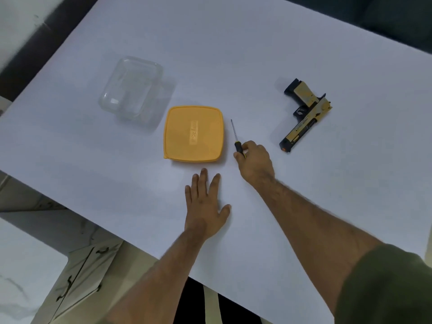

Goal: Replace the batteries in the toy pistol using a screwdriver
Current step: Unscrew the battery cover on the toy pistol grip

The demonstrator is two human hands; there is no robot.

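Note:
A black and tan toy pistol [306,114] lies on its side at the right of the white table [257,54], its muzzle with an orange tip pointing toward me. A thin screwdriver [235,134] with a black and yellow handle lies between the pistol and an orange lid. My right hand [254,161] has its fingers closed around the screwdriver's handle, and the shaft points away from me. My left hand [205,204] rests flat on the table with fingers spread, just below the orange lid, holding nothing. No batteries are visible.
An orange square container lid [194,134] sits at the table's centre. A clear plastic tub [133,90] stands behind it to the left. The table's near edge runs diagonally; below it are a marble-patterned floor and a cabinet at the left.

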